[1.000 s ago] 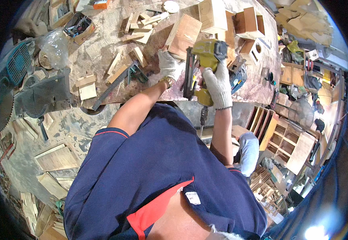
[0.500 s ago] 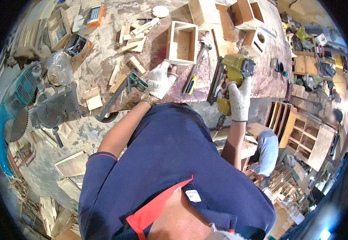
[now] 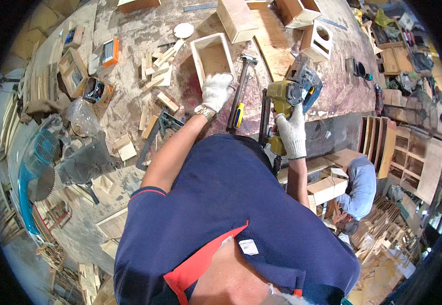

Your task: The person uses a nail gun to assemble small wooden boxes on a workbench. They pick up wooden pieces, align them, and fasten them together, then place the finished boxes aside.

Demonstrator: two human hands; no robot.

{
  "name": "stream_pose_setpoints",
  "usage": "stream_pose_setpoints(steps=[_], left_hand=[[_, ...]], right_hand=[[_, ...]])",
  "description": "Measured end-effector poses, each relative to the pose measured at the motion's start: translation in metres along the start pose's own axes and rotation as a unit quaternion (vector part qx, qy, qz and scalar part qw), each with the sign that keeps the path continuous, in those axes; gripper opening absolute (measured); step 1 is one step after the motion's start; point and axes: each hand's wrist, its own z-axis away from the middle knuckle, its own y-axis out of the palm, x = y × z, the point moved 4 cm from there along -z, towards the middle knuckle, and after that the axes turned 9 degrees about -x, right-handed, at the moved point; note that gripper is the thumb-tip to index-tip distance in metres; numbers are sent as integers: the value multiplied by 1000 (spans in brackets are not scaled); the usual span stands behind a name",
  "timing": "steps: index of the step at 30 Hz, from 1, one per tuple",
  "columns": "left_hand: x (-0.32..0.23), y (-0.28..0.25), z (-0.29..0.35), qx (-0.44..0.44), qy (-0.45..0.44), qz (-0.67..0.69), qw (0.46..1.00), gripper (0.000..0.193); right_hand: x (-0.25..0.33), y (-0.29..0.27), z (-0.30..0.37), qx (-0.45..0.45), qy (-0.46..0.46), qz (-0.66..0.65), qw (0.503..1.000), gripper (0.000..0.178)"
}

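Note:
My left hand [image 3: 217, 92], in a white knit glove, has its fingers curled over the near wall of an open wooden box [image 3: 195, 57]. The box stands slightly turned on the workbench, its open side up. My right hand [image 3: 293, 133], also gloved, grips an olive-coloured nail gun [image 3: 281, 96] by its handle, held upright at the bench's front edge. A hammer [image 3: 241, 86] and a yellow-and-blue-handled screwdriver [image 3: 239, 115] lie between the two hands. Just beyond the nail gun sits a blue-grey power tool [image 3: 308, 84], partly hidden by it.
Wood offcuts [image 3: 160, 68] and a metal clamp-like tool [image 3: 165, 124] lie to the left. More wooden boxes [image 3: 237, 20] and a long board [image 3: 273, 43] occupy the far side. A blue saw [image 3: 40, 152] with an exposed blade stands at left. A co-worker [image 3: 361, 188] bends low at right.
My left hand has moved from beside the box onto its near wall, and the box has turned slightly. My right hand still holds the nail gun, shifted a little. The view has shifted too.

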Motion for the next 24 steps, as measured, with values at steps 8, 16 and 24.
stream_pose_setpoints(steps=[8, 16, 24], left_hand=[[32, -16, 56, -49, -238, 152, 958, 29], [22, -70, 48, -187, -80, 15, 979, 64], [37, -61, 18, 60, 181, -87, 978, 45]], right_hand=[[-2, 8, -9, 34, 2, 13, 999, 50], [31, 22, -23, 106, -43, -20, 993, 52], [71, 36, -43, 206, -66, 54, 975, 52]])
